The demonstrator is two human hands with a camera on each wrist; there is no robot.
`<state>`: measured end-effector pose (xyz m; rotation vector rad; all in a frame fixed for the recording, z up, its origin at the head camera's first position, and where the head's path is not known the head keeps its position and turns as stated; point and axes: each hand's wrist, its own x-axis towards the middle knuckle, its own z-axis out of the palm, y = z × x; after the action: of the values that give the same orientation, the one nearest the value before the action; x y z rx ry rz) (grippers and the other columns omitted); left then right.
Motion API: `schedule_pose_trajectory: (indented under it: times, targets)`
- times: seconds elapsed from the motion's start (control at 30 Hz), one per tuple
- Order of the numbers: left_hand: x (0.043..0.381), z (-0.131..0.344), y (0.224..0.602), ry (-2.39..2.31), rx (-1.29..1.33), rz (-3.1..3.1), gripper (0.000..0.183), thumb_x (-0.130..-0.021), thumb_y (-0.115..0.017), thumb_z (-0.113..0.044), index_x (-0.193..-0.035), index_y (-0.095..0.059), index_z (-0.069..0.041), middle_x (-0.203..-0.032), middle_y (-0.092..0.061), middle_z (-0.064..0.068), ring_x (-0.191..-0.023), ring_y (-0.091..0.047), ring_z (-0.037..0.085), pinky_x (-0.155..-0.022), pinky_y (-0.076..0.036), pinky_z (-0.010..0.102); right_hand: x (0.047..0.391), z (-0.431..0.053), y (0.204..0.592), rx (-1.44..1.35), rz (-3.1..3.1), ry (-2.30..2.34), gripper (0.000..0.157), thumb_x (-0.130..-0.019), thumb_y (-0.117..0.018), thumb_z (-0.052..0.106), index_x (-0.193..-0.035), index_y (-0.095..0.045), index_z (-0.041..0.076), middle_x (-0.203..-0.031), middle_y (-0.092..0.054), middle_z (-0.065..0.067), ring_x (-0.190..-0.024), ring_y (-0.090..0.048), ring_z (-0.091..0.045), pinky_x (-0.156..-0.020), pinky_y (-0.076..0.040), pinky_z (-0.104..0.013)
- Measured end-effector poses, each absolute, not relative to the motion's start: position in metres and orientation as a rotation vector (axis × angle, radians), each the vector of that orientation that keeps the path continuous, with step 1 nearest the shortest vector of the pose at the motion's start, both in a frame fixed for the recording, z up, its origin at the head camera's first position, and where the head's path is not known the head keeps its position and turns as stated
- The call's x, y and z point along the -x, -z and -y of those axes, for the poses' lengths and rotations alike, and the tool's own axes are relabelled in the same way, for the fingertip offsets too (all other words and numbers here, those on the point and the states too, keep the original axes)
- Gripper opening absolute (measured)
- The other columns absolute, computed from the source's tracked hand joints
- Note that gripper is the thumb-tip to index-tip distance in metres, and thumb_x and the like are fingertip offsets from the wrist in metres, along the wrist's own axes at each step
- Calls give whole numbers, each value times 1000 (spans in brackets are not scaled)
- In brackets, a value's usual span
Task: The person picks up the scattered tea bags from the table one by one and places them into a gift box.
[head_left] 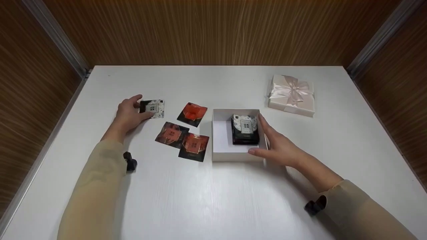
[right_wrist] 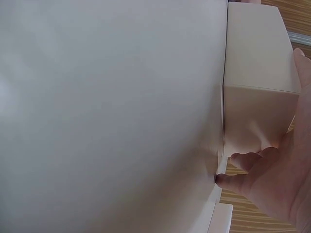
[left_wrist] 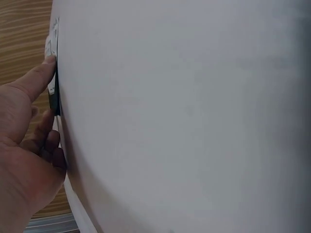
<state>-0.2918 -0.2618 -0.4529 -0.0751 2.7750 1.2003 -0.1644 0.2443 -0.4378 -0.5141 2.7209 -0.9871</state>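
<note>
Left hand point(head_left: 128, 113) at 9 o'clock, pinching a square black-and-white patterned packet point(head_left: 152, 108) flat on the white table point(head_left: 206, 200). Right hand point(head_left: 278, 145) open, fingers straight against the right wall of the open white cardboard box point(head_left: 223, 140) at centre. Stacked packets point(head_left: 246, 129) inside. Three red-black packets point(head_left: 186, 131) between hands. Ribboned white box lid point(head_left: 292, 95) at 2 o'clock.

Packet point(left_wrist: 54, 92) seen only edge-on in the left wrist view, box point(right_wrist: 260, 92) interior hidden in the right wrist view
</note>
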Motion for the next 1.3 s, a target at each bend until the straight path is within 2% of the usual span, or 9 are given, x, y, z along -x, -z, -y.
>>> schedule_pose_trajectory:
  times: [0.13, 0.23, 0.6, 0.87, 1.07, 1.3]
  targets:
    - [293, 262, 452, -1152, 70, -2781, 90, -98, -80, -27, -169, -26, -11, -167, -28, 27, -157, -20, 44, -127, -20, 55, 165, -245, 439, 518, -2723, 981, 119, -93, -76, 58, -172, 5, 22, -174, -17, -19, -157, -25, -40, -124, -24, -59]
    - [293, 262, 452, -1146, 57, -2773, 89, -100, -78, -24, -170, -25, -11, -172, -21, 24, -160, -13, 43, -128, -15, 54, 165, -244, 438, 519, -2725, 968, 119, -93, -76, 58, -172, 5, 20, -174, -16, -20, -157, -24, -41, -124, -25, -59]
    - [290, 259, 454, -1162, 79, -2767, 85, -101, -76, -22, -170, -27, -14, -170, -28, 22, -159, -15, 43, -127, -16, 56, 165, -244, 438, 526, -2725, 957, 119, -93, -76, 59, -172, 5, 19, -174, -15, -20, -157, -24, -41, -124, -25, -58]
    - [290, 258, 455, -1144, 35, -2796, 84, -101, -76, -20, -169, -27, -10, -163, -28, 29, -153, -27, 45, -126, -22, 56, 165, -244, 437, 519, -2718, 973, 119, -94, -75, 59, -172, 6, 20, -175, -13, -18, -158, -22, -39, -125, -24, -58]
    - [286, 255, 454, -1176, 43, -2762, 82, -102, -73, -17, -169, -27, -11, -162, -28, 31, -151, -30, 45, -126, -22, 55, 166, -244, 438, 525, -2716, 974, 120, -94, -75, 59, -172, 6, 19, -175, -13, -19, -158, -21, -40, -125, -22, -58]
    - [281, 253, 454, -1181, 37, -2740, 70, -104, -69, -16, -166, -37, -10, -161, -34, 27, -150, -36, 40, -125, -26, 53, 166, -244, 438, 524, -2715, 965, 120, -94, -75, 59, -172, 6, 18, -175, -13, -20, -158, -22, -40, -126, -22, -57]
